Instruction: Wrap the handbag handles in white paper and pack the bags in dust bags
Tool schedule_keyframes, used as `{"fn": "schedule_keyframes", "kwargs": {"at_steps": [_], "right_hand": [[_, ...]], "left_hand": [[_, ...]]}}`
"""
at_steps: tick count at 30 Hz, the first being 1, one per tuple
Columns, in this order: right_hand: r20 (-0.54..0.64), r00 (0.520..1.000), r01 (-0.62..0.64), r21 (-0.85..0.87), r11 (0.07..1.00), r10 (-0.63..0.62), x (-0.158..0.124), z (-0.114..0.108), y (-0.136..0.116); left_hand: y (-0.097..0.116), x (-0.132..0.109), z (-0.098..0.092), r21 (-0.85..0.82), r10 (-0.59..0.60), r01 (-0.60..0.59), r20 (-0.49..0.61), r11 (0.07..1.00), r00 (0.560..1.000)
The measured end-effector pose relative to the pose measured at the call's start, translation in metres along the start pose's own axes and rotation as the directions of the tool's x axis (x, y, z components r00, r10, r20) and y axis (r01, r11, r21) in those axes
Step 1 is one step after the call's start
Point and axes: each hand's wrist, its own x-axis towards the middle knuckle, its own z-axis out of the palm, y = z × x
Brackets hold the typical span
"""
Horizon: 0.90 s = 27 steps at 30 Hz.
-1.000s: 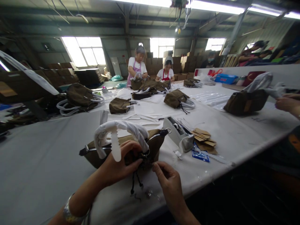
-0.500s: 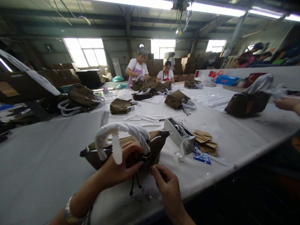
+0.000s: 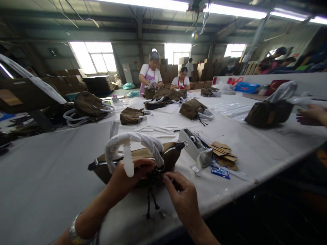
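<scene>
An olive-brown handbag [image 3: 170, 154] stands on the table in front of me, its zip along the top. White wrapping covers its handles [image 3: 135, 137], and a pale notched plastic strip [image 3: 128, 160] hangs from them. Below a metal ring on the bag's front, a black cord [image 3: 149, 195] is bunched, with two knotted ends dangling. My left hand [image 3: 134, 173] reaches across the front, its fingers closed at the bunched cord. From the right, my right hand [image 3: 182, 194] pinches at the same bunch with thumb and forefinger. The exact grip is partly hidden in shadow.
Right of the bag are a grey tape dispenser [image 3: 195, 148], brown paper tags [image 3: 224, 154] and a blue packet [image 3: 219, 170]. Several other bags [image 3: 192, 108] lie farther back. A co-worker's hand [image 3: 310, 115] is beside a bag [image 3: 269, 112] at the right.
My left fingers have shifted up along the bag's front, and the cord ends hang lower and farther right. My right hand has risen slightly. The co-worker's hand at the right has opened out.
</scene>
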Motion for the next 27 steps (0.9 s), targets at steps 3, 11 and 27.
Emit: {"fn": "schedule_keyframes", "kwargs": {"at_steps": [3,11,27], "right_hand": [[-0.032,0.997,-0.068,0.076,0.995,0.071,-0.006,-0.012,0.002],[0.064,0.987,-0.153,0.686,0.711,0.15,-0.011,-0.02,-0.007],[-0.167,0.965,0.216,0.072,0.974,-0.202,0.013,-0.013,-0.023]], "left_hand": [[0.005,-0.005,0.001,-0.104,-0.122,0.112,-0.095,0.988,0.988],[0.006,-0.007,0.006,-0.511,-0.175,0.157,0.012,0.845,0.984],[0.014,-0.011,0.018,-0.495,-0.086,0.12,0.092,0.861,0.992]]}}
